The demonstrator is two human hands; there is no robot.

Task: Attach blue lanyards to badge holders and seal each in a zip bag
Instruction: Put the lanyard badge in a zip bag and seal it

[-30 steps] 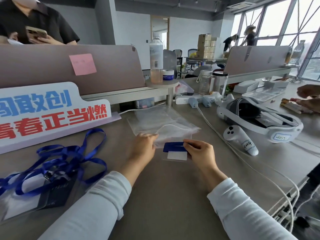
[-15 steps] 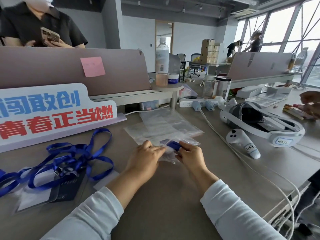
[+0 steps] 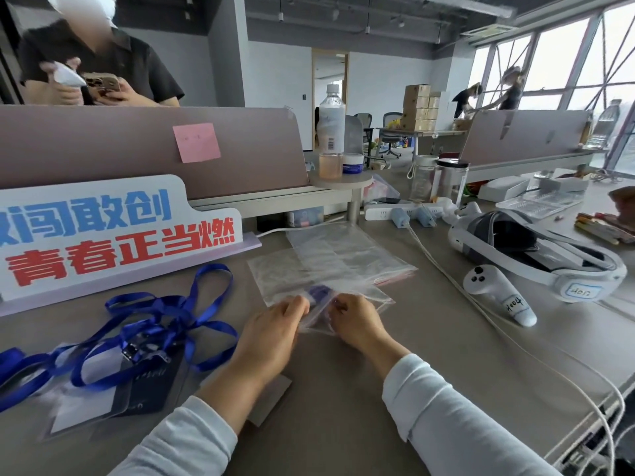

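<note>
While the left hand (image 3: pixel 275 326) and right hand (image 3: pixel 355 321) each pinch the near edge of a clear zip bag (image 3: pixel 369 297) lying on the desk (image 3: pixel 343 389), a blue-topped badge holder (image 3: pixel 319 292) sits inside it, just beyond their fingertips. Blue lanyards (image 3: pixel 165 324) lie tangled well to the left.

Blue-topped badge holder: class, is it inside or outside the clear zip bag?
Inside: the blue-topped badge holder shows dimly through the clear zip bag.
</note>
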